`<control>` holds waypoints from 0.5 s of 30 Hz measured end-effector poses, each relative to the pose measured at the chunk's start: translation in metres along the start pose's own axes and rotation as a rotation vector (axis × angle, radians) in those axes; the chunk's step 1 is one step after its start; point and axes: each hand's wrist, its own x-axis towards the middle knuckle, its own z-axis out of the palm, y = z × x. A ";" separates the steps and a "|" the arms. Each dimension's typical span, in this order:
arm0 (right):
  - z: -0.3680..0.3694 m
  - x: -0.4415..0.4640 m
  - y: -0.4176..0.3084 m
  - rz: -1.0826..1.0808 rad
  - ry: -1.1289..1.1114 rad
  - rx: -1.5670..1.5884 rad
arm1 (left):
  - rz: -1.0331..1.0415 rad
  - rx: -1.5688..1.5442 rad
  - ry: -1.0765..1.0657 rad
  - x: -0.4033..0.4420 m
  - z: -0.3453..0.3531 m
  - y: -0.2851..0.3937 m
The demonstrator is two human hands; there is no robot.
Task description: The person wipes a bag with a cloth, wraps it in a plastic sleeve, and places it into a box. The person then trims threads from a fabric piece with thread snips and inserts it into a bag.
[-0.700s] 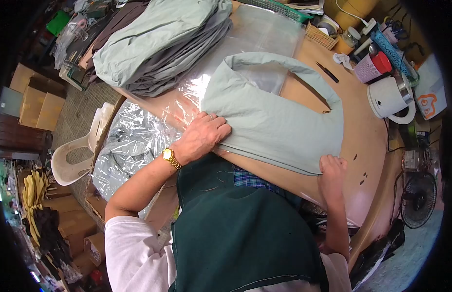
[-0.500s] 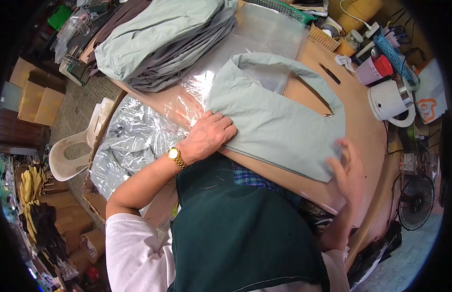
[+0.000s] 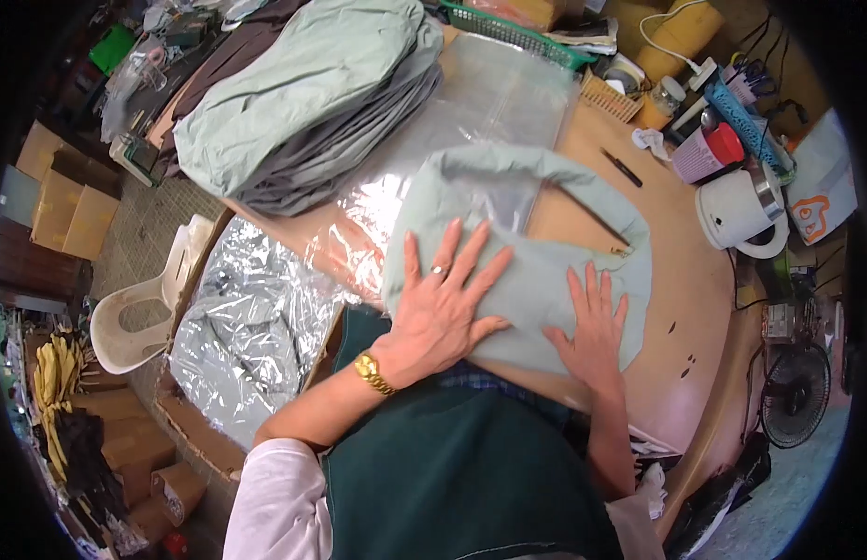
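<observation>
A pale green cloth bag (image 3: 536,289) lies flat on the tan table, its looped strap at the far side and a small metal zipper pull near the right end of its opening. My left hand (image 3: 443,303), with a ring and a gold watch, rests palm down on the bag's left part, fingers spread. On the bag's right part lies my right hand (image 3: 594,327), also flat with its fingers apart. Clear plastic sheets (image 3: 508,84) lie beyond and partly under the bag.
A tall pile of folded bags (image 3: 303,93) stands at the back left. Plastic-wrapped bags (image 3: 246,327) fill a box at the left. A black pen-like tool (image 3: 622,168), a white kettle (image 3: 741,210) and a pink cup (image 3: 704,154) are at the right.
Both hands have gone from the bag's near edge onto its upper surface, with fingers now spread. The bag has shifted slightly toward me.
</observation>
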 end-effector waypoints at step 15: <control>-0.001 -0.014 0.024 0.213 -0.068 -0.055 | -0.188 0.013 -0.166 0.004 0.031 -0.017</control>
